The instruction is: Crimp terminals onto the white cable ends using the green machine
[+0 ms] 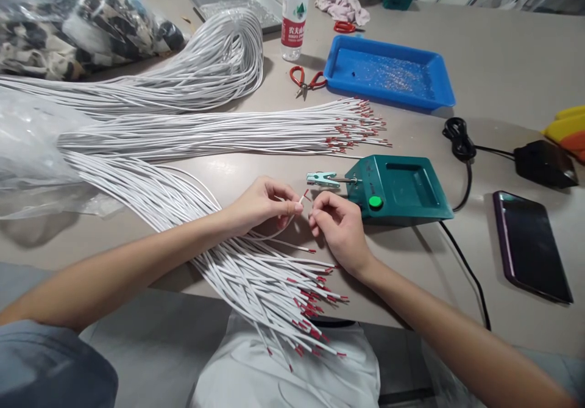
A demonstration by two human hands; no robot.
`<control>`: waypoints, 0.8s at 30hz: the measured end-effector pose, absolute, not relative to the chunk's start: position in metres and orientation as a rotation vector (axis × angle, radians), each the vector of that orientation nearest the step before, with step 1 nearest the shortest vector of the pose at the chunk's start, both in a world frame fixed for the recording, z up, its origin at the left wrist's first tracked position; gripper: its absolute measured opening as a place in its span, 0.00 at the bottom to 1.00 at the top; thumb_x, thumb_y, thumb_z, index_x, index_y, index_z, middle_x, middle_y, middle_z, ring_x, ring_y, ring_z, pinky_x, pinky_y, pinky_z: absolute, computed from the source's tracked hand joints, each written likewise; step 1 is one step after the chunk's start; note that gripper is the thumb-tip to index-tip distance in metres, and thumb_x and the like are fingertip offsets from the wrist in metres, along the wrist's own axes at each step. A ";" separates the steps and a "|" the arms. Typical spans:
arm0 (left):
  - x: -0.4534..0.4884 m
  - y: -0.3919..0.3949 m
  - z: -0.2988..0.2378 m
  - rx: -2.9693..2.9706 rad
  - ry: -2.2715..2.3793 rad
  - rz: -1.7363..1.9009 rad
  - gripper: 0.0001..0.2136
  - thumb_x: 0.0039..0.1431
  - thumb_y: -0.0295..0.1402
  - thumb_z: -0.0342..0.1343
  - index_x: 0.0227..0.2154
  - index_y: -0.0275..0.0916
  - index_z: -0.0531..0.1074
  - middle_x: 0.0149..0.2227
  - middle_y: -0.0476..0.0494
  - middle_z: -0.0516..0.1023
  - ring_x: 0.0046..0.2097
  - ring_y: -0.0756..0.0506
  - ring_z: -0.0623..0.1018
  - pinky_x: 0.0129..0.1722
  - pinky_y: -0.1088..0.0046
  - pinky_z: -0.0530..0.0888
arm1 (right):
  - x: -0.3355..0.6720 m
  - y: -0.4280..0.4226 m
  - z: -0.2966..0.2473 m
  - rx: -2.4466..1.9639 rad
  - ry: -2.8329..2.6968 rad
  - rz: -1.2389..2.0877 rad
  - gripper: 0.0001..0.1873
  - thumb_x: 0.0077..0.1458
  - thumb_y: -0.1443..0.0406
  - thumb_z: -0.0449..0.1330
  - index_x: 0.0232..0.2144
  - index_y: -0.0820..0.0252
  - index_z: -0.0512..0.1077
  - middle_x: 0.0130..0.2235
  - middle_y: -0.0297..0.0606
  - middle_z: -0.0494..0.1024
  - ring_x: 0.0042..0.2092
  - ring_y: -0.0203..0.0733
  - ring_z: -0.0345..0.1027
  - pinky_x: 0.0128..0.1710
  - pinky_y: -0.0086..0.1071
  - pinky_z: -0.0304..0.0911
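Observation:
My left hand (274, 204) pinches a white cable (301, 200) close to its end, where a short red tip sticks out. Close beside that tip, my right hand (336, 222) has its thumb and fingers pressed together; whatever they hold, if anything, is too small to make out. Just beyond both hands, a light-green clip (323, 180) juts from a dark green device (406, 188) with a bright green button. Beneath my left forearm lies a loose bundle of white cables (256, 280), their red ends hanging over the table's front edge.
A second cable bundle (219, 132) lies behind, with a coiled bundle (228, 54) further back. Red-handled cutters (301, 82) rest by a blue tray (388, 75) holding small scraps. A water bottle (293, 17) stands nearby. To the right are a phone (532, 246) and a black adapter (543, 163).

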State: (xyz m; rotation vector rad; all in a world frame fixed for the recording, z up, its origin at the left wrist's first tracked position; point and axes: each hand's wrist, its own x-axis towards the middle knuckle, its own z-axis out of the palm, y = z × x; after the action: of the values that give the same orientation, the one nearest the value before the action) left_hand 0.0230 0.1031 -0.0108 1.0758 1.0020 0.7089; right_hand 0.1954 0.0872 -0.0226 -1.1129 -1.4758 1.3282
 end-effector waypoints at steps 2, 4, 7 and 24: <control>0.023 0.103 -0.011 1.075 0.996 0.717 0.13 0.43 0.37 0.66 0.23 0.30 0.74 0.15 0.49 0.70 0.18 0.54 0.68 0.18 0.81 0.64 | 0.195 0.087 -0.023 -1.114 -1.438 1.332 0.06 0.52 0.66 0.56 0.25 0.61 0.65 0.22 0.30 0.67 0.21 0.29 0.60 0.18 0.24 0.58; 0.023 0.103 -0.010 1.083 0.984 0.704 0.13 0.42 0.37 0.66 0.24 0.30 0.75 0.16 0.49 0.71 0.18 0.54 0.68 0.18 0.81 0.63 | 0.196 0.088 -0.024 -1.101 -1.416 1.327 0.07 0.54 0.63 0.55 0.31 0.61 0.67 0.26 0.32 0.69 0.23 0.30 0.62 0.20 0.25 0.61; 0.024 0.103 -0.007 1.094 0.991 0.682 0.13 0.42 0.37 0.66 0.24 0.29 0.75 0.15 0.50 0.70 0.17 0.55 0.67 0.17 0.81 0.61 | 0.196 0.089 -0.024 -1.086 -1.476 1.277 0.10 0.54 0.60 0.56 0.35 0.60 0.70 0.32 0.36 0.71 0.27 0.32 0.64 0.22 0.25 0.62; 0.023 0.103 -0.008 1.099 1.075 0.775 0.14 0.39 0.37 0.68 0.25 0.30 0.76 0.14 0.53 0.66 0.15 0.59 0.59 0.14 0.83 0.51 | 0.195 0.088 -0.026 -1.122 -1.591 1.100 0.08 0.55 0.64 0.56 0.25 0.60 0.66 0.29 0.35 0.68 0.29 0.33 0.64 0.24 0.25 0.61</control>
State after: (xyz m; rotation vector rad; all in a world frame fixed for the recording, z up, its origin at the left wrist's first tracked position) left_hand 0.0229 0.1031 -0.0077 1.0991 1.0750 0.7745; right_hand 0.1953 0.0884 -0.0261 -1.1222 -1.5911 1.1004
